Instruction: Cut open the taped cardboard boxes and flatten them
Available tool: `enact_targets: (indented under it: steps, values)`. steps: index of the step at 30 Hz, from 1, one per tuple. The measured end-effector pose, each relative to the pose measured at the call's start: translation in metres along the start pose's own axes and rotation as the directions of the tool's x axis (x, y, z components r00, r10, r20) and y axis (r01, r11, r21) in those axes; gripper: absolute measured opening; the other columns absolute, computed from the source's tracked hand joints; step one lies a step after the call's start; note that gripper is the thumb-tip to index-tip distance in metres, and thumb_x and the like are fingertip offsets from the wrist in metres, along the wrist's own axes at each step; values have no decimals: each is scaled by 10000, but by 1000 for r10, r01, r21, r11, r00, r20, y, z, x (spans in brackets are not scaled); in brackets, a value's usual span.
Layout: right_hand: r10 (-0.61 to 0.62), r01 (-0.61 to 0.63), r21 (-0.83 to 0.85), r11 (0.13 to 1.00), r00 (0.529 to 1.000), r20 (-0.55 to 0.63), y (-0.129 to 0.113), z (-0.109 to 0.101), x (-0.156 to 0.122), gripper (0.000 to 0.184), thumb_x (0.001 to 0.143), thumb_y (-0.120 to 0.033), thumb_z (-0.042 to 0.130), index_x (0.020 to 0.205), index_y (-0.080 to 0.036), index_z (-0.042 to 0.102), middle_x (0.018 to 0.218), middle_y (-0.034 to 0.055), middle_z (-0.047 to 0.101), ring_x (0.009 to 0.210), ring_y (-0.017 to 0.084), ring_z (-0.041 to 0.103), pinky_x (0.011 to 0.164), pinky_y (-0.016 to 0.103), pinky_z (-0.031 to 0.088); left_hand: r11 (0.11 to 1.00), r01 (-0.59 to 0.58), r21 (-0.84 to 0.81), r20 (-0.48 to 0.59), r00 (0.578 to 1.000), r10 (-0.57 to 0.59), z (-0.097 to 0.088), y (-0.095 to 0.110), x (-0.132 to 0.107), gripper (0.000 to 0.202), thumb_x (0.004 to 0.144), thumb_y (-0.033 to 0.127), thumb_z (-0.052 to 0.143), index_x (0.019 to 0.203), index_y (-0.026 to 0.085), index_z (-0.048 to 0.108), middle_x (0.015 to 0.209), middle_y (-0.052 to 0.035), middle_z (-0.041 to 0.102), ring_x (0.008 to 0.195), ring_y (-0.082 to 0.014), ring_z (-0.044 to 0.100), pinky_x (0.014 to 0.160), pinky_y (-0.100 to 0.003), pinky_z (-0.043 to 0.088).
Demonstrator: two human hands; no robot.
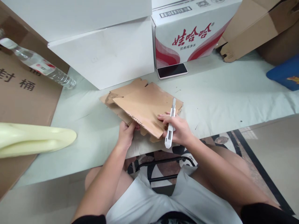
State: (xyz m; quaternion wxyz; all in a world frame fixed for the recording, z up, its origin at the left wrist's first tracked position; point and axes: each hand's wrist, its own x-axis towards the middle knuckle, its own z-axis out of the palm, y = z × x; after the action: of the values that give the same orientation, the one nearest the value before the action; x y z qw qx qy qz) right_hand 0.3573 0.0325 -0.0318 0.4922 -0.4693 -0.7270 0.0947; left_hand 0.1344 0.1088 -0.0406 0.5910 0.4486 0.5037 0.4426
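Note:
A folded piece of brown cardboard (142,104) with notched, torn edges lies at the near side of the cloth-covered table. My left hand (127,132) grips its lower left edge, thumb on top and the other fingers hidden beneath. In my right hand (178,127) is a white utility knife (171,126), its blade out and pointing away from me. The fingers of that same hand also rest on the cardboard's right side.
A pink-edged phone (172,71) lies before a white and red water carton (189,37). White boxes (105,56) stand behind the cardboard. Leftward are a water bottle (40,63), a pale yellow object (37,140) and a large brown carton (25,102). A blue item (285,73) sits far right.

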Motion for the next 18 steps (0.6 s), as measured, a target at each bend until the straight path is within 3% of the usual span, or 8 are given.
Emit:
enact_targets:
  steps: [10,18]
  values:
    - [55,-59,63,996,996,64,1,-8,5,260,798,-291,653,1011,-285,504,1149,81,794,1123,308,756,872,492,588,999,12,44,18,1000,-13,3,3,-2,276,641,389,814,632,167,650,539,-30,633,495,-162,612,504,-273,528]
    - [81,-92,71,993,986,145,1,-10,6,248,813,-353,605,1028,-281,503,1204,96,776,1174,324,729,931,521,529,994,-10,105,47,999,5,5,6,-3,258,647,370,818,606,160,674,544,-52,644,508,-183,621,511,-288,527]
